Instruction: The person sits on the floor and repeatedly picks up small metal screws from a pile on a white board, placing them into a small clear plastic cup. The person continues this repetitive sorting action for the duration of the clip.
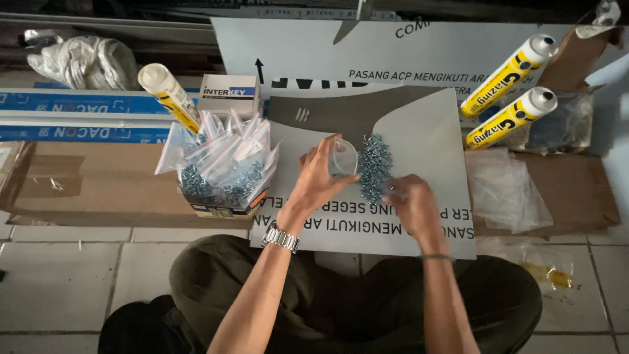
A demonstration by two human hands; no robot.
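Observation:
My left hand point(319, 178), with a metal watch on the wrist, holds a small clear plastic bag point(344, 157) open at the left edge of a pile of small silver screws point(374, 167). My right hand point(413, 204) rests fingers-down on the near end of that pile, apparently pinching some screws. The pile lies on a grey-white panel sheet point(426, 137) on the floor in front of my crossed legs.
A cardboard box point(223, 172) crammed with filled clear bags of screws stands left. Yellow sealant tubes lie at right point(508, 118) and behind the box point(169, 95). Empty clear bags point(508, 190) lie on flat cardboard at right. A small white box point(228, 95) sits behind.

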